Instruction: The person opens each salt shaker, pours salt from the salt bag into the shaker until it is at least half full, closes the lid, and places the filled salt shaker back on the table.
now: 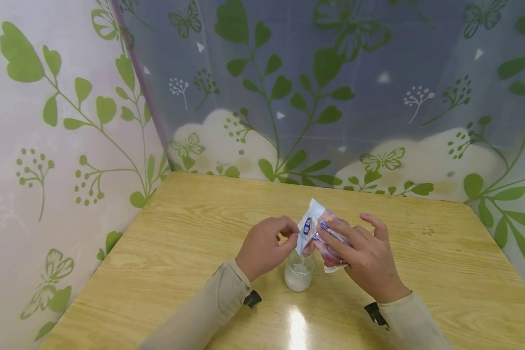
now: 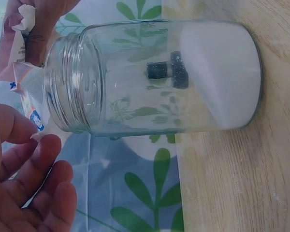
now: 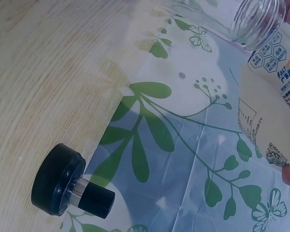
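A white and purple salt packet (image 1: pixel 310 226) is tilted over a glass jar (image 1: pixel 298 282), its lower corner at the jar's mouth. My right hand (image 1: pixel 367 253) grips the packet's body from the right, with one finger raised off it. At the packet's left edge, the thumb and forefinger of my left hand (image 1: pixel 267 245) pinch its corner. In the left wrist view the jar stands upright without a lid. White grains (image 2: pixel 227 72) fill its lower part, sloping higher on one side. The packet's printed back (image 3: pixel 275 92) faces the right wrist camera.
A black lid-like piece (image 3: pixel 58 180) with a clear band and a black knob stands on the wooden table (image 3: pixel 48 72). My right hand hides it in the head view. Leaf-patterned curtains (image 1: pixel 262 97) border the table at the back and both sides.
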A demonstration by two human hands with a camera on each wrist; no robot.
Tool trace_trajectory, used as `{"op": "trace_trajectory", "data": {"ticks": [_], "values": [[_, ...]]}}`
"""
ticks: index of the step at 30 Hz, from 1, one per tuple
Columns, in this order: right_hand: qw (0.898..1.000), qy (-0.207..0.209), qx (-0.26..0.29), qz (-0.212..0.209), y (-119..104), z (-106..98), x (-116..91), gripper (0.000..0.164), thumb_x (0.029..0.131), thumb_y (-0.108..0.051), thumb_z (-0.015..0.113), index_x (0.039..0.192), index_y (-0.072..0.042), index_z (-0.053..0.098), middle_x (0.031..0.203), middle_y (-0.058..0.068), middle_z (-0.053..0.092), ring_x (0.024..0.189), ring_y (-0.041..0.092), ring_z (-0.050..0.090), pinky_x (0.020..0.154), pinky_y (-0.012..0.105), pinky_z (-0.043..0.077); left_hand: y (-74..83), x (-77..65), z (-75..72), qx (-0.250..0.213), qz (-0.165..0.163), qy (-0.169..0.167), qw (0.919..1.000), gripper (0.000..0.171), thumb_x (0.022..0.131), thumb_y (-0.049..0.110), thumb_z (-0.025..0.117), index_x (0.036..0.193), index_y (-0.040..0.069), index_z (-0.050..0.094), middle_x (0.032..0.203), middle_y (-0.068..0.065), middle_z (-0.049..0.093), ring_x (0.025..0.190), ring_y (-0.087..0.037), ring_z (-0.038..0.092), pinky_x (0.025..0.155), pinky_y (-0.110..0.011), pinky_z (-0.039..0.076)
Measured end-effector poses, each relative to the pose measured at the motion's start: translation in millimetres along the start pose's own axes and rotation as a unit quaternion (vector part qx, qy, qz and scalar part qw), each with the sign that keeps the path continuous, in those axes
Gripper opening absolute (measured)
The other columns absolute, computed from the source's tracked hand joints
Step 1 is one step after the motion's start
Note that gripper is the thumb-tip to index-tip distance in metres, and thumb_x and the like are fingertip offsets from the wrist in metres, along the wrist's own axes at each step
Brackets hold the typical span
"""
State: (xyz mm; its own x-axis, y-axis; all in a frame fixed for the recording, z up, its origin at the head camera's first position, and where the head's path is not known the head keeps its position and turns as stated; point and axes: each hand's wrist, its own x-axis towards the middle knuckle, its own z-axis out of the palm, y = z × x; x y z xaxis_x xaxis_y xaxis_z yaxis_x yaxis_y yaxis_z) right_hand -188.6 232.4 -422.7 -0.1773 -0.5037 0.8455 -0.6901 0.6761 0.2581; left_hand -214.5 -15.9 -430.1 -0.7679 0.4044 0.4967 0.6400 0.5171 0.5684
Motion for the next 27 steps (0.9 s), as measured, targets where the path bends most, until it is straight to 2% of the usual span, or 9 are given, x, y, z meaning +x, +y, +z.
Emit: {"op": "trace_trajectory", "data": {"ticks": [7,17,23,27], "values": [[1.0,0.004,0.001,0.0,0.8,-0.3,1.0,0.033,0.109,-0.034,0.054,0.117,-0.015,0.08,0.117,0.008,0.075,0.066,0.026,0.064,0.096,0.061,0.042,-1.4,0.0,0.8,0.005,0.031,0.001,0.9995,0.007,0.094,0.015,0.069,0.093,0.018,0.074,0.088,0.008,0.072,0.083,-0.011,0.064,0.071,-0.024,0.051],[1.0,0.007,0.001,0.001,3.4,-0.5,1.0,0.034,0.109,-0.036,0.055,0.117,-0.016,0.08,0.116,0.007,0.075,0.064,0.026,0.064,0.097,0.06,0.042,-0.1,0.7,1.0,0.013,0.039,-0.006,0.9991,0.011,0.094,0.009,0.068,0.099,0.015,0.076,0.097,0.005,0.074,0.09,-0.014,0.066,0.075,-0.025,0.053],[1.0,0.007,0.003,-0.001,3.6,-0.7,0.9,0.034,0.109,-0.035,0.054,0.117,-0.015,0.08,0.117,0.008,0.075,0.067,0.027,0.066,0.097,0.059,0.042,0.1,0.7,2.3,0.021,0.076,-0.003,0.9969,0.021,0.098,0.007,0.063,0.108,0.016,0.079,0.097,0.005,0.074,0.086,-0.013,0.062,0.07,-0.022,0.049],[1.0,0.009,0.005,-0.001,3.3,-1.3,1.6,0.034,0.109,-0.036,0.054,0.117,-0.015,0.08,0.117,0.008,0.075,0.068,0.027,0.066,0.097,0.059,0.041,-0.4,0.1,3.3,0.018,0.096,0.007,0.9952,0.023,0.099,0.005,0.063,0.108,0.017,0.08,0.091,0.006,0.072,0.083,-0.011,0.058,0.069,-0.021,0.047]]}}
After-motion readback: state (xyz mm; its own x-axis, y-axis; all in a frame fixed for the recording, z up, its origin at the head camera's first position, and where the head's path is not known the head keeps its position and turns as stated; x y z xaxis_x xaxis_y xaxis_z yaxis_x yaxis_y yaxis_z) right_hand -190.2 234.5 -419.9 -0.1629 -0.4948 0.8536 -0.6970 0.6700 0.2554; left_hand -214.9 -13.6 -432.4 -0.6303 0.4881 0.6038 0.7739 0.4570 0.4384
